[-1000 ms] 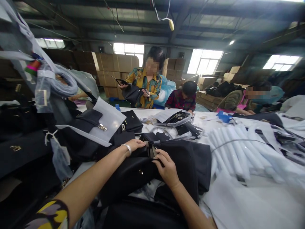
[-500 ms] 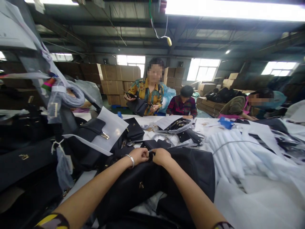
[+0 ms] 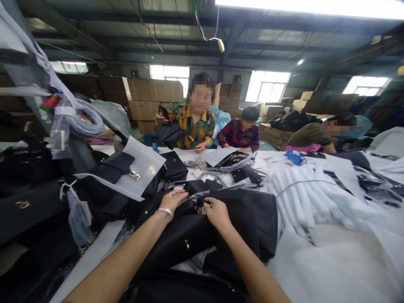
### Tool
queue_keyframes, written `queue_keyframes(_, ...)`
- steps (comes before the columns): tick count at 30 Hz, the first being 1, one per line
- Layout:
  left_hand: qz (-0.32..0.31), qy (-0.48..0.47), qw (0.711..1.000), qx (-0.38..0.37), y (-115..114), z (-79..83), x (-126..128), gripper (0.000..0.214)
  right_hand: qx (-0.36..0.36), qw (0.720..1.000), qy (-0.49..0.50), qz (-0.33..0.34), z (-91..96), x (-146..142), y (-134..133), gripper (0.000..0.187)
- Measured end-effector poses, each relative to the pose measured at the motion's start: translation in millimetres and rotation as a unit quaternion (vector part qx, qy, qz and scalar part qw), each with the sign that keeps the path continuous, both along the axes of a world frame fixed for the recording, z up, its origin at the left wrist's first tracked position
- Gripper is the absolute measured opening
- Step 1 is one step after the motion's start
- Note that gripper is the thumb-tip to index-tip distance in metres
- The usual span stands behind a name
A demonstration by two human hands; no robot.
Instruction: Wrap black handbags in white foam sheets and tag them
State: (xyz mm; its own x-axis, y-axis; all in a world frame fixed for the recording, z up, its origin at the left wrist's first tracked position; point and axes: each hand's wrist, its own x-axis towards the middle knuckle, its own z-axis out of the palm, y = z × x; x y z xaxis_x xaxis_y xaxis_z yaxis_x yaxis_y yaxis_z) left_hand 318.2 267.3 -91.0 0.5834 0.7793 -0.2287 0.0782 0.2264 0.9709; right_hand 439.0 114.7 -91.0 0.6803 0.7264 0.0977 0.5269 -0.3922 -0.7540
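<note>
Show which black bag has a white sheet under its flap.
The black bag just left of the left hand: a white sheet sticks out beneath its gold-clasped flap. The far-left bag, also clasped, shows none.

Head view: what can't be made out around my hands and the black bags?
- Head view: whether the right hand grips the dark piece beside it; fingers cover contact.
- Head view: details of the gold clasp; too small.
- Head view: lower part of the nearest black bag; cut off by bottom edge.

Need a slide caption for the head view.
Left hand and right hand at a gold-clasped black handbag, near a tied white bundle.
</note>
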Motion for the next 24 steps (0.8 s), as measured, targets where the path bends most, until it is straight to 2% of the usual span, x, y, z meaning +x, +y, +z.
queue_keyframes(4,0.008,-0.017,0.999,-0.027,4,2.1,0,0.023,0.013,1.000,0.010,0.001,-2.2,2,0,0.032)
queue_keyframes(8,0.000,-0.007,1.000,-0.013,5,1.9,1,0.024,0.020,1.000,0.014,0.004,-2.7,2,0,0.032)
queue_keyframes(12,-0.031,0.026,0.998,0.045,4,3.0,0,0.026,0.026,1.000,0.011,0.011,-1.9,1,-2,0.030)
queue_keyframes(16,-0.095,0.065,0.981,0.154,3,11.0,-5,0.023,0.025,1.000,-0.003,0.012,-1.8,0,-4,0.030)
queue_keyframes(19,-0.163,0.095,0.946,0.263,1,26.3,-7,0.018,0.025,0.999,-0.019,0.010,2.4,0,-3,0.030)
queue_keyframes(21,-0.195,0.111,0.918,0.327,-5,43.2,-8,0.015,0.024,0.999,-0.028,0.014,11.3,-2,-4,0.028)
queue_keyframes(24,-0.204,0.120,0.890,0.389,-32,76.1,-27,0.011,0.019,0.999,-0.028,0.019,33.0,-18,-24,0.032)
